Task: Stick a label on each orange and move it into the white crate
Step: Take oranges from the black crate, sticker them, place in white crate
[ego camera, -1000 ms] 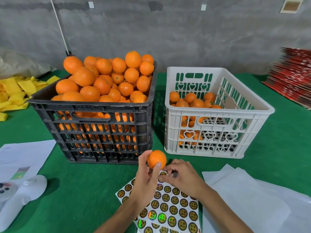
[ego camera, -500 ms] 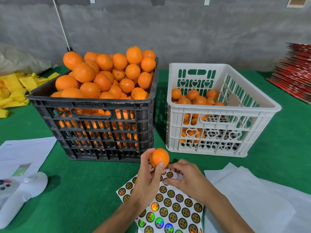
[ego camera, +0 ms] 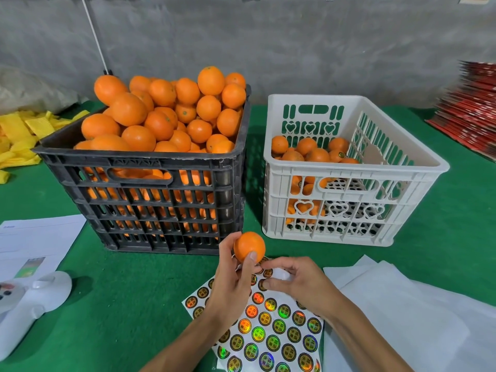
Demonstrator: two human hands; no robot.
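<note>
Now the left hand (ego camera: 230, 285) holds an orange (ego camera: 249, 247) up between thumb and fingertips, above the near-left corner of the label sheet (ego camera: 271, 334). Beyond that hand and to its left stands the black crate (ego camera: 150, 200), heaped with oranges. Just right of the held orange, the right hand (ego camera: 298, 283) curls its fingers over the sheet's top edge; whether it pinches a label I cannot tell. Beyond the right hand sits the white crate (ego camera: 349, 183), partly filled.
</note>
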